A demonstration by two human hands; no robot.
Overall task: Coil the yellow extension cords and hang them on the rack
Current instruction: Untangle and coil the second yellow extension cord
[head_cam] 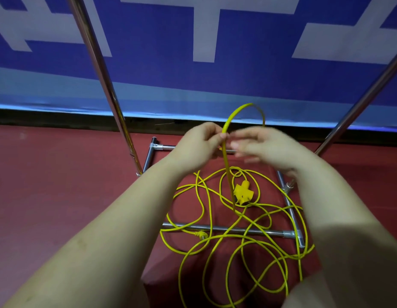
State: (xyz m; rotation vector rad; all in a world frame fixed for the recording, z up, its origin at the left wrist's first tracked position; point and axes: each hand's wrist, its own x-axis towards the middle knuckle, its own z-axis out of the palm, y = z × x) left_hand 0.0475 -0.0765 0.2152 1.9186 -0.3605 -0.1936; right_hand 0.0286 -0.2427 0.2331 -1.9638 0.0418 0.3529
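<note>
Pinching a thin yellow extension cord [225, 156], the left hand [198, 143] holds up a loop; the blurred right hand [263, 145] hovers beside it, fingers relaxed, above tangled cord on the red floor [59, 185].

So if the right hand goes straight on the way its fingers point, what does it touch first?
Most likely the raised yellow cord that the left hand pinches. The right hand is blurred, fingers pointing at that strand, but depth is unclear.

A blue banner [237, 70] with pale lettering hangs above the red floor [59, 185].
</note>
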